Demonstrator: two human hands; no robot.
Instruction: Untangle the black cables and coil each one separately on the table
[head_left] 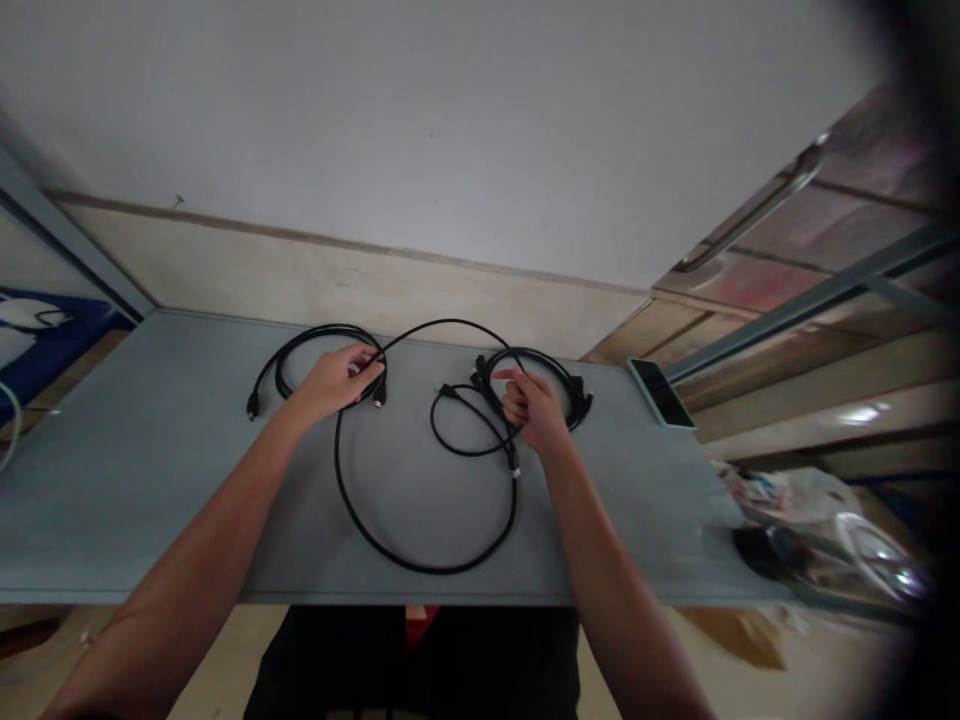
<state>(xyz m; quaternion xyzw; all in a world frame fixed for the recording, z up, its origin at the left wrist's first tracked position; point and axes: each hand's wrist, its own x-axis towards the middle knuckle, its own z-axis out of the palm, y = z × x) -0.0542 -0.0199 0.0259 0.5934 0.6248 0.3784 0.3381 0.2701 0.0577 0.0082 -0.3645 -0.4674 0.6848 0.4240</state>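
Several black cables [427, 555] lie looped and crossing on the grey table top [127, 500]. My left hand [334, 382] rests on the left coil, its fingers closed around a black cable beside a small connector plug [379, 397]. Another plug [253, 405] lies free at the left end of that coil. My right hand [534, 410] sits over the right-hand coil, with its index finger stretched left and its fingers closed around a cable. Bundled plugs [580, 402] lie just beyond this hand, and my fingers hide part of the cables.
A phone [661, 393] lies at the table's right corner, with a crumpled plastic bag [795, 505] and a dark object [765, 552] lower right. A pale wall [360, 275] rises behind the table. A metal rail [810, 300] crosses the right side, and a blue-and-white item [45, 330] lies left.
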